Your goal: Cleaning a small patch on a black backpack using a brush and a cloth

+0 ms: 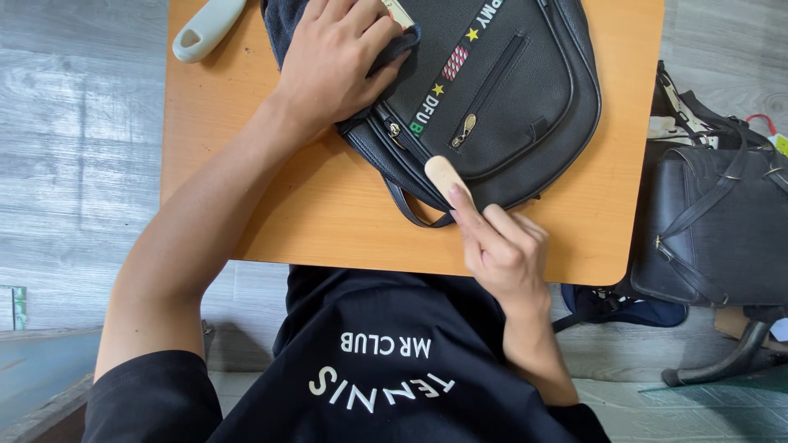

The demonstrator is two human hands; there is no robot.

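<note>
Head view, only view. Black bag (492, 90) lies flat on orange desk (328, 213), front pocket up, near edge of bag just beside desk's near edge. Left hand (341, 61) rests on bag's upper left w/ a dark cloth (283, 25) bunched under it; fingers curled, pressing cloth to the bag. Right hand (501, 246) holds a pale flat stick (447, 176), fingers pinched on its near end, rounded tip touching bag's lower seam by the loose strap.

Risks, judged: stick tip could slip off the seam and scratch the black surface if pressed hard; bag may slide toward the edge, as only one hand pins it.

Labels: diagonal black strip w/ white and green letters, yellow stars and a red-white striped patch runs across bag front; gold zip pull below it. Pale grey handle (209, 29) at desk's far left corner. More dark bags (714, 230) on floor, right.
</note>
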